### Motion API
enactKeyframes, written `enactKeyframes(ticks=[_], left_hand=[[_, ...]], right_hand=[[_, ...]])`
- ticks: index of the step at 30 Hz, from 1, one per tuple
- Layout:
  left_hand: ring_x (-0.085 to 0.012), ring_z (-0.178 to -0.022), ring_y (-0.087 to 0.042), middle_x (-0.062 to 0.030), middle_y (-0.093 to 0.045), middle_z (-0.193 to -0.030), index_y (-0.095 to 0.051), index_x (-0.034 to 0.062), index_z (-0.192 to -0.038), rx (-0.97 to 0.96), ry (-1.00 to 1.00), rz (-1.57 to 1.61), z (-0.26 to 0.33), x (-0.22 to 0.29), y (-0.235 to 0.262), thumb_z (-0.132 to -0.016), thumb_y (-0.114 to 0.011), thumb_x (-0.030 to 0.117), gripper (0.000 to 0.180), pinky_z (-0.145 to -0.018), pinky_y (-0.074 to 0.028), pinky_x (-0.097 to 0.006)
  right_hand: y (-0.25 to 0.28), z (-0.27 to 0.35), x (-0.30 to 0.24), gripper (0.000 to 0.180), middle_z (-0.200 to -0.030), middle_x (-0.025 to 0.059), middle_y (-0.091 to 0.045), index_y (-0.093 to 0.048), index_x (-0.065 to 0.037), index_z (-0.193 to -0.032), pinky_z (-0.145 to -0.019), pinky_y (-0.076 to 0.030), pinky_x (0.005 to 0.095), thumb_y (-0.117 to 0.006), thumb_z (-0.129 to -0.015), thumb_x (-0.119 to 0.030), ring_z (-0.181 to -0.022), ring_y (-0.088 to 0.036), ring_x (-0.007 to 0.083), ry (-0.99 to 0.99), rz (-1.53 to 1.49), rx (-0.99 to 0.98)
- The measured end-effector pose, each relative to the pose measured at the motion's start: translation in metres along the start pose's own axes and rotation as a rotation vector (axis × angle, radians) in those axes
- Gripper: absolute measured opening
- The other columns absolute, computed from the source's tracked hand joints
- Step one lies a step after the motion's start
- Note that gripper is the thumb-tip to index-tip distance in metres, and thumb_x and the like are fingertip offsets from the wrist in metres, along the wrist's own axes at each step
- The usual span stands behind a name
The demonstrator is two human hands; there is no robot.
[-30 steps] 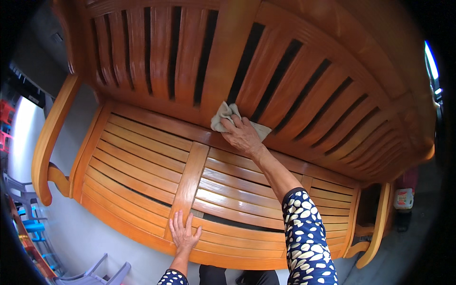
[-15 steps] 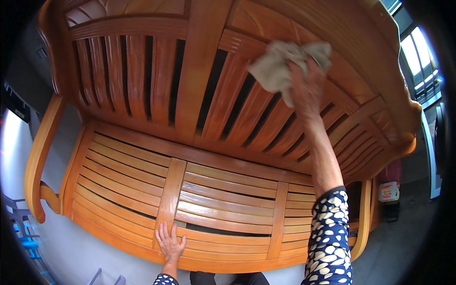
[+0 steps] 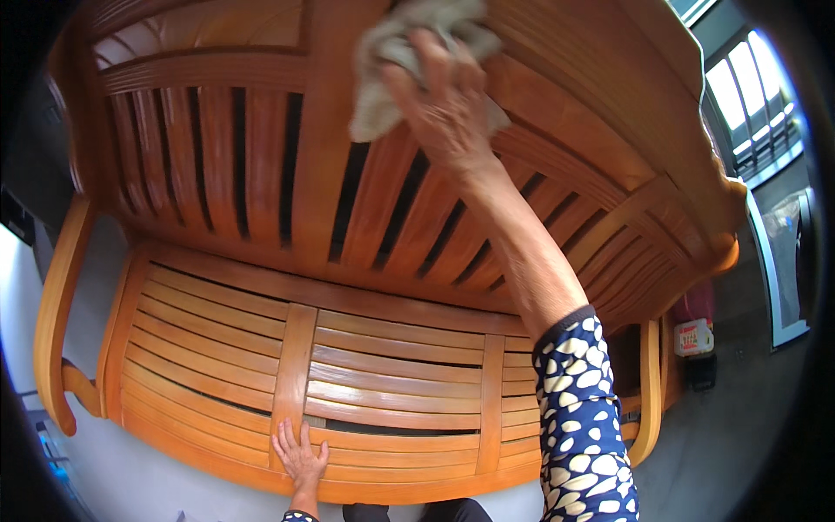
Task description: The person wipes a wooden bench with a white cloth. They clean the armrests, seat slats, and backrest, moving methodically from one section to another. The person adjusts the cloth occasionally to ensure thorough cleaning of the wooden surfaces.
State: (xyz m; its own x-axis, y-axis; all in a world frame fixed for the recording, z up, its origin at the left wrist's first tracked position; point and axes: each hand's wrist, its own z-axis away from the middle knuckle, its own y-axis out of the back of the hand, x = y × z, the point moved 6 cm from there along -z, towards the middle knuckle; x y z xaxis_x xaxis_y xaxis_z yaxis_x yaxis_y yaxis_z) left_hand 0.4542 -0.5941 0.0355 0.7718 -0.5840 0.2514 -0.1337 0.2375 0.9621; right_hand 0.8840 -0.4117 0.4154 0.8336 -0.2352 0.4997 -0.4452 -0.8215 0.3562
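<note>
A varnished wooden bench fills the view, with a slatted backrest [image 3: 317, 174] and a slatted seat [image 3: 396, 378]. My right hand [image 3: 448, 109] reaches up and presses a pale grey-beige cloth [image 3: 376, 96] against the upper backrest, beside the wide middle upright. Its fingers are bent over the bunched cloth, which hides the wood beneath. Low on the seat, near the front edge, my left hand [image 3: 300, 452] rests flat with its fingers spread, holding nothing.
Curved armrests [image 3: 56, 322] close off the bench's ends. To the right, a white container with a red label [image 3: 694, 337] stands by the far armrest. A barred window [image 3: 755, 91] is at upper right. Pale floor [image 3: 196, 487] shows in front of the seat.
My right hand has swept the cloth leftward and up across the backrest, from the right panel toward the middle upright. My left hand keeps its place on the seat while the view has shifted slightly.
</note>
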Motion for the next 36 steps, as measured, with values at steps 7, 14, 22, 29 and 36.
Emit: enactKeyframes(ticks=[7, 14, 22, 29, 36], left_hand=[[-0.0345, -0.141, -0.015, -0.0215, -0.025, -0.148, -0.049, 0.0102, -0.129, -0.093, 0.075, -0.063, 0.001, -0.006, -0.003, -0.075, -0.069, 0.041, 0.065, -0.114, -0.009, -0.055], [-0.0367, -0.143, -0.010, -0.0230, -0.016, -0.152, -0.042, 0.0059, -0.135, -0.230, 0.087, -0.041, -0.001, 0.006, 0.001, -0.083, -0.063, 0.040, 0.065, -0.115, -0.006, -0.053], [-0.0381, -0.142, -0.013, -0.0237, -0.013, -0.153, -0.032, 0.0070, -0.141, -0.301, 0.263, -0.013, -0.009, 0.014, 0.022, -0.083, -0.067, 0.024, 0.070, -0.114, -0.018, -0.051], [-0.0476, -0.135, -0.021, -0.0306, -0.016, -0.147, -0.027, 0.0024, -0.142, -0.008, 0.186, 0.271, -0.075, 0.067, 0.061, -0.079, -0.068, 0.006, 0.075, -0.110, -0.025, -0.052], [-0.0441, -0.138, -0.019, -0.0249, -0.009, -0.150, -0.029, 0.0099, -0.144, 0.485, -0.284, 0.347, -0.236, 0.274, 0.261, -0.082, -0.066, 0.002, 0.073, -0.110, -0.027, -0.052]], right_hand=[[0.029, 0.017, 0.072, 0.037, -0.120, 0.0064, -0.048, -0.061, -0.020, -0.104, -0.087, -0.044, 0.0424, -0.071, -0.069, -0.016, -0.104, -0.051, 0.0330, 0.025, 0.133, -0.095], [0.101, 0.106, 0.168, 0.030, -0.120, 0.0050, -0.048, -0.061, -0.021, -0.100, -0.083, -0.045, 0.0397, -0.068, -0.071, -0.016, -0.109, -0.047, 0.0301, -0.085, 0.233, -0.252], [0.156, 0.190, 0.248, 0.027, -0.117, 0.0089, -0.049, -0.058, -0.018, -0.095, -0.086, -0.044, 0.0409, -0.069, -0.071, -0.012, -0.109, -0.049, 0.0305, -0.198, 0.334, -0.335], [0.133, 0.168, 0.234, 0.026, -0.114, 0.0137, -0.044, -0.057, -0.016, -0.100, -0.088, -0.040, 0.0440, -0.067, -0.077, -0.012, -0.109, -0.042, 0.0287, -0.339, 0.338, -0.214], [0.111, 0.128, 0.195, 0.016, -0.109, -0.0002, -0.041, -0.055, -0.028, -0.090, -0.077, -0.039, 0.0351, -0.064, -0.077, -0.027, -0.103, -0.041, 0.0238, -0.086, 0.135, -0.095]])
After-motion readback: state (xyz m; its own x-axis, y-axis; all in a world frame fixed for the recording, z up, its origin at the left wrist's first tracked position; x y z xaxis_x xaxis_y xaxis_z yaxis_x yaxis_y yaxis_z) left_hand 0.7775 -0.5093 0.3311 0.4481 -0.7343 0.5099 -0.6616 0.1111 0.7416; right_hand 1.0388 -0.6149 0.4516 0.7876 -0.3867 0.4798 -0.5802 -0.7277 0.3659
